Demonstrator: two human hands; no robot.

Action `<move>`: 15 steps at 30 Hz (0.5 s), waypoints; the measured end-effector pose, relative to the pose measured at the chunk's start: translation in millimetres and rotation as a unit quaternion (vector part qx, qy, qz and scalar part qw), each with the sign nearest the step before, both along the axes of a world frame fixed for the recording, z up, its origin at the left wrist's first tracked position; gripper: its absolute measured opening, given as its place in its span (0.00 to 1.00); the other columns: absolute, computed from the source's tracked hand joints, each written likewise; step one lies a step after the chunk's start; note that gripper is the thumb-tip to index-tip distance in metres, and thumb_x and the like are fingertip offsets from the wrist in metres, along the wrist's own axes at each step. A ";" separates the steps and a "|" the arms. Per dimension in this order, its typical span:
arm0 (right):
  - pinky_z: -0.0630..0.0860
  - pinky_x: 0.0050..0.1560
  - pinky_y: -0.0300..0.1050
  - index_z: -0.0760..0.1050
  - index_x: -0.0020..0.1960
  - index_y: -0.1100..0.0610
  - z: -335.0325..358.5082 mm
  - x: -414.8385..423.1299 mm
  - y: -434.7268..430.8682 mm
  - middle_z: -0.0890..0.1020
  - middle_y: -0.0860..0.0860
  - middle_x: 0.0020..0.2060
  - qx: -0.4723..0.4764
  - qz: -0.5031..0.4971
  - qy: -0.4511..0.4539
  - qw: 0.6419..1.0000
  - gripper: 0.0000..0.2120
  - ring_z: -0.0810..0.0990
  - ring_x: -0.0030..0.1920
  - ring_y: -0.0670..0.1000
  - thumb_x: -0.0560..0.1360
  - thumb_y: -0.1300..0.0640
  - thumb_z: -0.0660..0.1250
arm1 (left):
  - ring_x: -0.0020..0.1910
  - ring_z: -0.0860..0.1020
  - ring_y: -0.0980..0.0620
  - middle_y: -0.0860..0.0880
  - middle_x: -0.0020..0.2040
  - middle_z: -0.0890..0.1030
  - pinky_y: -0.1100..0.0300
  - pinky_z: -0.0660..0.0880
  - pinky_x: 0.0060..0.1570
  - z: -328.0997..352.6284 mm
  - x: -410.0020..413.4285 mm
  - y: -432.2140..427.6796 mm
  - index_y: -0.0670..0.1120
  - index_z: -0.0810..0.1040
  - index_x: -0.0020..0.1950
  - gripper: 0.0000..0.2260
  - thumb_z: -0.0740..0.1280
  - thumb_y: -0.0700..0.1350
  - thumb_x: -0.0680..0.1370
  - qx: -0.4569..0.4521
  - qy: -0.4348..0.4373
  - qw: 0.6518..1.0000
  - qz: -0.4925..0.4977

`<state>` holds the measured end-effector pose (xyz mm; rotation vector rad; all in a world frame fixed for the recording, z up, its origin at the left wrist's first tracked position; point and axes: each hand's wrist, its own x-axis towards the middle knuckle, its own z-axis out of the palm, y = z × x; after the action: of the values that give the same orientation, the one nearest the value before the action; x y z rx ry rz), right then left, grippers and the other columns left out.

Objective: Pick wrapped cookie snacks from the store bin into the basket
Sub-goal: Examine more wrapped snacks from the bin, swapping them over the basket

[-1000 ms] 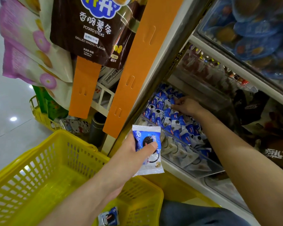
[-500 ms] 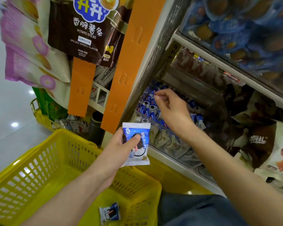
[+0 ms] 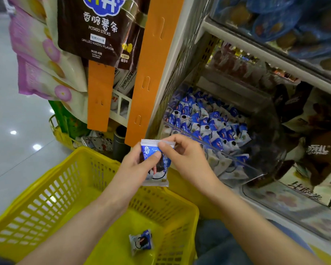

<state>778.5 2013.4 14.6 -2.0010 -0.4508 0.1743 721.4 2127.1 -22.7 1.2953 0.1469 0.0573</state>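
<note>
Head: packet (image 3: 157, 178) in your hands over basket (image 3: 46, 185) rim, just in front of bin (image 3: 243, 165).
Left hand (image 3: 136, 169): grips packet, thumb across its front, same as before.
Right hand (image 3: 187, 159): was in bin, now pinching packet's top edge.
Basket floor: second packet (image 3: 140, 241).

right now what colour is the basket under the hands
Bright yellow; the basket shows best in the head view.

Two hands, the left hand (image 3: 134, 169) and right hand (image 3: 187, 161), pinch at least one held cookie snack (image 3: 157, 176); whether a second lies behind it is unclear. One loose cookie snack (image 3: 140, 241) lies in the yellow basket (image 3: 46, 197). The clear bin (image 3: 237, 165) holds dozens, too many to count. Two orange strips hang: a short strip (image 3: 98, 96) and a long strip (image 3: 151, 73).
</note>
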 end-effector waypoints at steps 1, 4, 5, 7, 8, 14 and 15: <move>0.76 0.50 0.61 0.77 0.40 0.48 -1.1 0.0 -0.5 0.83 0.55 0.41 0.010 0.004 -0.001 1.000 0.07 0.81 0.45 0.60 0.75 0.58 0.67 | 0.49 0.81 0.59 0.55 0.50 0.83 0.69 0.76 0.40 0.7 -0.2 0.6 0.54 0.77 0.58 0.11 0.64 0.49 0.76 -0.004 0.000 1.000 0.001; 0.76 0.46 0.59 0.79 0.41 0.49 -6.4 -0.7 -2.3 0.83 0.52 0.38 0.007 0.030 -0.041 0.999 0.05 0.80 0.42 0.57 0.74 0.58 0.68 | 0.37 0.82 0.59 0.54 0.37 0.84 0.68 0.75 0.29 2.0 1.0 2.8 0.48 0.78 0.44 0.08 0.62 0.50 0.76 -0.013 0.006 0.999 0.031; 0.77 0.44 0.53 0.79 0.41 0.50 -8.2 -1.6 -3.2 0.82 0.49 0.37 -0.004 0.042 -0.073 0.996 0.04 0.80 0.40 0.52 0.73 0.57 0.69 | 0.33 0.82 0.58 0.53 0.33 0.82 0.67 0.74 0.26 2.1 1.7 3.0 0.46 0.76 0.41 0.09 0.62 0.48 0.77 -0.015 0.010 0.999 0.040; 0.72 0.40 0.35 0.80 0.43 0.53 -11.3 -2.7 -5.9 0.77 0.42 0.36 -0.052 0.062 -0.172 0.982 0.01 0.75 0.38 0.40 0.73 0.57 0.69 | 0.32 0.81 0.57 0.52 0.31 0.81 0.66 0.74 0.26 0.9 2.7 4.0 0.47 0.75 0.37 0.11 0.62 0.49 0.77 -0.011 0.017 0.999 0.049; 0.70 0.38 0.33 0.80 0.44 0.55 -11.4 -3.7 -7.1 0.75 0.41 0.37 -0.086 0.071 -0.225 0.968 0.02 0.73 0.37 0.38 0.73 0.57 0.69 | 0.33 0.81 0.56 0.51 0.31 0.80 0.65 0.75 0.28 -0.9 2.8 4.6 0.49 0.76 0.35 0.12 0.62 0.50 0.76 -0.009 0.023 0.999 0.048; 0.75 0.38 0.44 0.80 0.46 0.58 -14.2 -6.0 -14.9 0.78 0.50 0.39 -0.137 0.105 -0.313 0.934 0.05 0.76 0.39 0.45 0.74 0.57 0.67 | 0.43 0.82 0.51 0.48 0.40 0.83 0.52 0.76 0.45 -8.9 -2.0 5.9 0.49 0.78 0.41 0.10 0.64 0.54 0.71 -0.036 0.075 0.996 0.006; 0.75 0.39 0.42 0.79 0.46 0.58 -15.2 -6.0 -15.2 0.78 0.49 0.40 -0.120 0.097 -0.294 0.943 0.04 0.76 0.39 0.44 0.74 0.58 0.68 | 0.46 0.83 0.50 0.48 0.44 0.84 0.51 0.77 0.48 -9.3 -2.8 6.3 0.49 0.79 0.46 0.12 0.65 0.54 0.70 -0.040 0.086 0.995 -0.007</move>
<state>772.5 1998.2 -0.6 -2.2313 -1.0521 -0.2734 718.6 2133.3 -32.0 1.2207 0.2855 -0.0724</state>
